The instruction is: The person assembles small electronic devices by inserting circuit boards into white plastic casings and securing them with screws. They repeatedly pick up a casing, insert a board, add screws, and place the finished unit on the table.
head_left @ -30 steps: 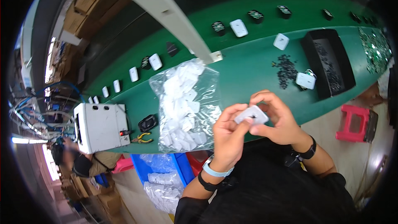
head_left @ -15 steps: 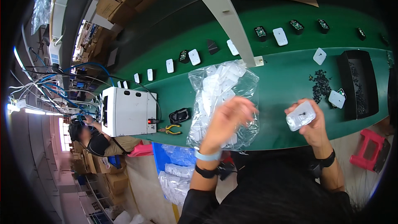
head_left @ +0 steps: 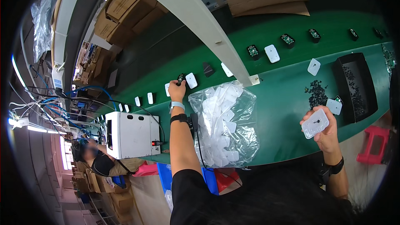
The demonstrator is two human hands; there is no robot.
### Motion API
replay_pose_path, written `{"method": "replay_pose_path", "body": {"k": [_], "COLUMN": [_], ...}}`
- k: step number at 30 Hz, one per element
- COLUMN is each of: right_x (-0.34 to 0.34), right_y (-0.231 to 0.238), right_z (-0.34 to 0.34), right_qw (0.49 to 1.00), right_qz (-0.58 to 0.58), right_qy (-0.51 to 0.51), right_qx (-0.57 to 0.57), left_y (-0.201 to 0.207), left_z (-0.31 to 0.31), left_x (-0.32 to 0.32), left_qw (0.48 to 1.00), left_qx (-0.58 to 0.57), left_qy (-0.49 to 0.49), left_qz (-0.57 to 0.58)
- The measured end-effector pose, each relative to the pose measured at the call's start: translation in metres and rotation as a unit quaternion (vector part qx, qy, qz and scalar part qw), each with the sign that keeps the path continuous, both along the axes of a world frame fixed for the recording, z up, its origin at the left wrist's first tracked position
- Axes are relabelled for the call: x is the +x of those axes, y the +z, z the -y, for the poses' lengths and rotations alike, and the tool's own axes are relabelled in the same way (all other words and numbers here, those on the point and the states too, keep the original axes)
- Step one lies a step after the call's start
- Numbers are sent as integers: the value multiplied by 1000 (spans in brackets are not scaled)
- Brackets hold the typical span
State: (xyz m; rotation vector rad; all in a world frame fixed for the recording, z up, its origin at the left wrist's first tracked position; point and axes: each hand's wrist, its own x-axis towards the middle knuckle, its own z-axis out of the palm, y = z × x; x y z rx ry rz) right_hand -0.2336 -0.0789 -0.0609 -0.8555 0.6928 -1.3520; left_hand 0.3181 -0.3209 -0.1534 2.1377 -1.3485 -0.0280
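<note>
My left hand point(head_left: 177, 91) reaches out over the green belt, its fingers closed on a small black housing point(head_left: 181, 77) with a circuit board inside. One white cover point(head_left: 191, 80) lies just right of those fingers; another is partly hidden behind the hand. Nearer to me, my right hand point(head_left: 328, 135) holds up a white rounded plastic cover point(head_left: 313, 126) with a small dark mark in its middle. Beside that hand, a white cover point(head_left: 334, 107) rests on a part with some green showing. A heap of small black pieces point(head_left: 316, 94) is spread on the green table.
A clear plastic bag point(head_left: 246, 141) of white covers lies mid-table. A black box point(head_left: 368, 100) with small black pieces stands right. A metal post point(head_left: 208, 29) crosses between belt and table. A white machine point(head_left: 133, 135) stands left; beyond it sits another person point(head_left: 104, 162).
My left hand has moved from above the plastic bag out to the belt and taken hold of a black housing. My right hand still holds the white cover, now tilted more toward view.
</note>
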Motion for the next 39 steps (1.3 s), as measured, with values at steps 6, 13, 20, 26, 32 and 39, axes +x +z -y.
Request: {"method": "replay_pose_path", "body": {"k": [6, 13, 20, 26, 32, 39], "right_x": [9, 20, 38, 28, 19, 8], "right_y": [6, 3, 7, 16, 29, 26], "right_z": [8, 3, -6, -23, -40, -49], "right_qw": [998, 987, 969, 984, 989, 988], "right_qz": [44, 113, 144, 58, -75, -109], "right_qy": [51, 113, 199, 170, 93, 58], "right_qx": [-19, 1, 6, -7, -88, -87], "left_y": [33, 136, 137, 150, 159, 169], "left_z": [-35, -182, -286, -283, -269, -266], "left_x": [14, -77, -207, -288, -315, -332], "left_qw": [970, 770, 631, 695, 745, 745], "left_qx": [-162, -256, -133, 51, 106, 128], "left_qy": [14, -227, -243, -350, -427, -456], "left_qz": [-183, -539, -724, -626, -502, -470]}}
